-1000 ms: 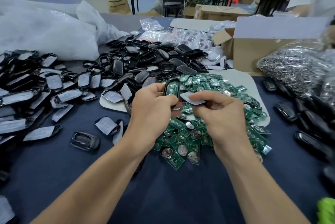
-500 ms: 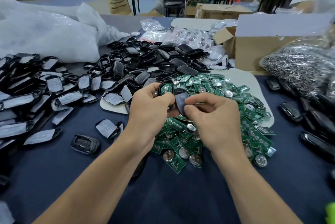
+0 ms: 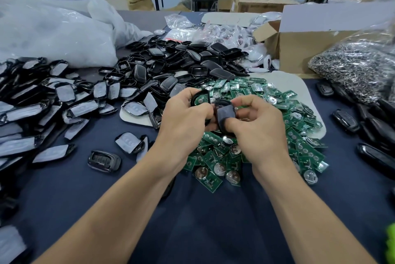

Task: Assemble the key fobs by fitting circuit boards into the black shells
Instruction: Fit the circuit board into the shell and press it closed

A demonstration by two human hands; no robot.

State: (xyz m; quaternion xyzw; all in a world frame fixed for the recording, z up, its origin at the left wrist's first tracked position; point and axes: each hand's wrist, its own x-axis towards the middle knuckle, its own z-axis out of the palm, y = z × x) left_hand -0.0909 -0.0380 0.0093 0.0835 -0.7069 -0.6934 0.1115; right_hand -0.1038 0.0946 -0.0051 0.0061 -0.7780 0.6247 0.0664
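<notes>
Both hands are at frame centre, above the near edge of the circuit board pile (image 3: 277, 114).

Left hand (image 3: 186, 125): fingers curled round a black shell (image 3: 198, 92), held tilted with its open side toward the camera. A green circuit board (image 3: 202, 99) with a round silver cell sits inside it.

Right hand (image 3: 263, 129): thumb and fingers pinch a second dark shell half (image 3: 226, 114). It stands roughly upright, just right of the first shell. Can't tell if the two halves touch; fingers hide the joint.

Loose green boards are heaped centre-right, partly on a white foam sheet (image 3: 299, 84) and partly on the dark blue cloth (image 3: 192, 221).

Empty black shells (image 3: 171, 65) are piled at upper centre, behind the hands. Film-covered shell pieces (image 3: 42, 103) are spread across the left side. One closed black fob (image 3: 104, 160) lies alone on the cloth at lower left of the hands. More dark fobs (image 3: 346, 120) lie along the right edge.

Other items: white plastic bag (image 3: 53, 33) upper left, open cardboard box (image 3: 310, 50) upper right, clear bag of metal rings (image 3: 359, 67) far right.
</notes>
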